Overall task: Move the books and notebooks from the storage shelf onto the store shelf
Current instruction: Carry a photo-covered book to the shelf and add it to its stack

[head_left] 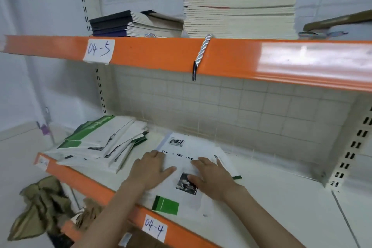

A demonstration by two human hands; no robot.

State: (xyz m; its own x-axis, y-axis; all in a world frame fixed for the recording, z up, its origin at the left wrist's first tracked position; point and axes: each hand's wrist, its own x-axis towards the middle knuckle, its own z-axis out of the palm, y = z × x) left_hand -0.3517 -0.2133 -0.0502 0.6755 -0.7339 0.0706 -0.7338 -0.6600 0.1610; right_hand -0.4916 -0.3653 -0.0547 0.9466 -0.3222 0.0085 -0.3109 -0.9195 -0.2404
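Both hands lie flat and open on top of the white notebook stack (181, 169), palms down, fingers spread, nothing pinched between them yet. From the head camera, the left hand (151, 169) presses the left half of the top cover and the right hand (211, 177) the right half, its fingertips near the small black photo printed there. This stack sits at the front edge of the lower shelf (281, 197), just above the orange rail with the handwritten tag 04-4 (154, 229), and its near corner with the green patch slightly overhangs that edge.

Toward the left end of the same shelf, a second, fanned-out pile of green-and-white notebooks (100, 143) lies close beside the stack, apparently not touching it. On the upper shelf, behind the tag 04-5 (98, 49), stand a dark-covered pile (120, 24) and a taller cream pile (241, 12), with a twisted white cord (202, 50) hanging over the rail between them.

The step looks like squaring or gathering the stack before lifting. To do it well, I would slide the fingers down to the two side edges and under the bottom copy, thumbs on top, so the whole stack comes up as one block. The covers look glossy and may slip over one another, so keep it level and draw it straight out over the front edge, clear of the fanned pile.
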